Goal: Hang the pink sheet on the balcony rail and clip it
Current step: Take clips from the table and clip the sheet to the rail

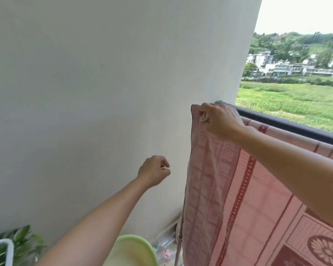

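The pink patterned sheet [229,189] hangs over the dark balcony rail [288,122], its left edge close to the white wall. My right hand [219,120] is at the sheet's top left corner on the rail, fingers pinching a small greyish clip [204,119] against the cloth. My left hand [155,170] hovers in the air left of the sheet, fingers curled in a loose fist; something small may be pinched in it, but I cannot tell.
A white wall [104,93] fills the left and centre. A light green basin [135,250] sits below, beside plastic bottles [166,246] on the floor. A white wire rack [2,250] and a leafy plant [25,240] are at the bottom left. Fields lie beyond the rail.
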